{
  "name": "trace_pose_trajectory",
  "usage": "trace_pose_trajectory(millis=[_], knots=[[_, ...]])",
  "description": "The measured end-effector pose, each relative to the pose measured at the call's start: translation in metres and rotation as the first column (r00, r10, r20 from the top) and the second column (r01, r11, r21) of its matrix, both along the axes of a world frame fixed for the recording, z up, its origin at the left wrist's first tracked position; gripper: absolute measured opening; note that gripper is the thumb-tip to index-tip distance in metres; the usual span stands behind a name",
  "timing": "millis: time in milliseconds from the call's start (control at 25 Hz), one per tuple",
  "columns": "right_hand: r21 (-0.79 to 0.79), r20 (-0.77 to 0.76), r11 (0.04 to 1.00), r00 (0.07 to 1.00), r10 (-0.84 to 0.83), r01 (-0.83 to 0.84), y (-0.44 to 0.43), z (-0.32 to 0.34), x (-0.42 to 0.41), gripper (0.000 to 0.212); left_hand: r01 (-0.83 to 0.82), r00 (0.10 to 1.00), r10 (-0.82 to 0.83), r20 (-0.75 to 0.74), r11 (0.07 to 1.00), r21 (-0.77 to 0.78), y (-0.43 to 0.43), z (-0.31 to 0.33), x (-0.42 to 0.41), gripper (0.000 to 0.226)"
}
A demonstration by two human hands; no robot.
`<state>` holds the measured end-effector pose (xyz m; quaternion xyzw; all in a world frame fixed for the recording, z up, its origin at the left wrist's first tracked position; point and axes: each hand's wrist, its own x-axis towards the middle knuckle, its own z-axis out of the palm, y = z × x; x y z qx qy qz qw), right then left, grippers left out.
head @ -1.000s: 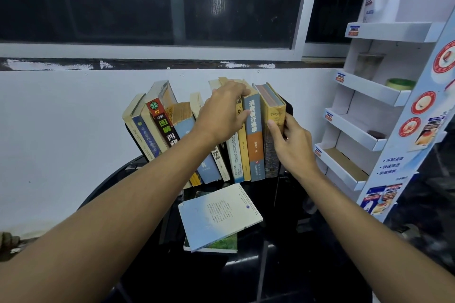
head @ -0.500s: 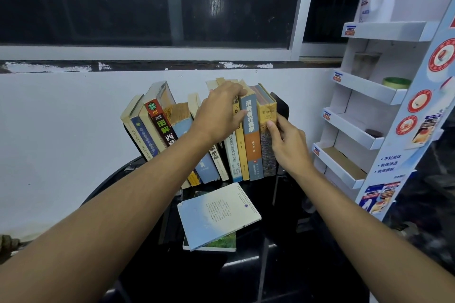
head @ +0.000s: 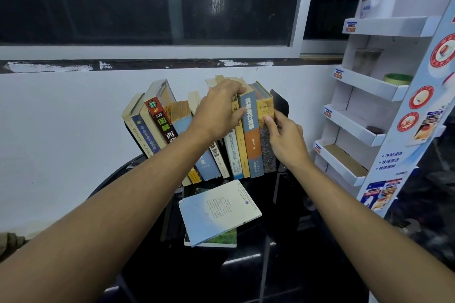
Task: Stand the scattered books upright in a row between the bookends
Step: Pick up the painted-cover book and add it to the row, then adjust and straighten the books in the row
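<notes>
Yellow book [head: 265, 110] closed up on its blue neighbour [head: 248, 125] over the last second, at the counter [head: 283, 265] far edge by the right bookend [head: 279, 103]. Your right hand [head: 285, 140] pinched it in its fingers; left hand [head: 219, 110] curled fingers over the middle books [head: 232, 152]. Two flat books [head: 219, 211] remained.

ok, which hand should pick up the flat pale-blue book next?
Right, probably. The left hand grips the tops of the leaning books, propping them; the right hand holds only the Troyka book, already upright beside the black bookend.

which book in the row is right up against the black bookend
The yellow-spined Troyka book, last at the row's right end; the right hand grips it, and the black bookend stands beside it.
</notes>
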<state>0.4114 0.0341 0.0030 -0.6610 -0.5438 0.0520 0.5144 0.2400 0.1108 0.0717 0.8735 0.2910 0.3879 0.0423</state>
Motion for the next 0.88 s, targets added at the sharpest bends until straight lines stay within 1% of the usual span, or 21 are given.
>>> trace_pose_trajectory(millis=[160, 280, 360, 480, 560, 760, 800, 880], knots=[[0.015, 0.001, 1.0, 1.0, -0.01, 0.01, -0.002, 0.002, -0.003, 0.037, 0.003, 1.0, -0.003, 0.0, 1.0, -0.007, 0.0, 0.0, -0.001, 0.043], [-0.025, 0.018, 0.999, 0.999, -0.034, 0.035, -0.004, 0.003, -0.004, 0.036, 0.001, 1.0, -0.001, -0.025, 1.0, -0.016, -0.001, 0.002, -0.002, 0.045], [-0.036, 0.027, 0.998, 0.999, -0.047, 0.048, -0.009, 0.005, -0.005, 0.035, 0.003, 0.998, -0.005, -0.058, 0.999, -0.035, -0.002, 0.004, -0.004, 0.05], [0.0, 0.006, 0.998, 0.998, -0.057, 0.057, -0.023, 0.01, -0.01, 0.038, 0.01, 0.997, -0.013, -0.08, 0.999, -0.039, -0.008, 0.005, -0.01, 0.058], [0.013, 0.045, 0.997, 0.997, -0.07, 0.07, -0.035, 0.013, -0.014, 0.04, 0.024, 0.998, -0.025, -0.059, 1.0, -0.019, -0.017, 0.002, -0.018, 0.058], [-0.044, 0.119, 0.997, 0.991, -0.062, 0.068, -0.067, 0.019, -0.028, 0.046, 0.045, 0.999, -0.045, 0.003, 0.999, 0.002, -0.045, -0.017, -0.051, 0.052], [-0.053, 0.134, 0.997, 0.989, -0.055, 0.063, -0.073, 0.018, -0.03, 0.045, 0.049, 0.999, -0.049, -0.003, 0.999, -0.01, -0.049, -0.024, -0.059, 0.051], [-0.069, 0.179, 0.996, 0.983, -0.045, 0.058, -0.084, 0.014, -0.035, 0.041, 0.043, 0.997, -0.046, -0.064, 0.998, -0.056, -0.054, -0.04, -0.075, 0.054]])
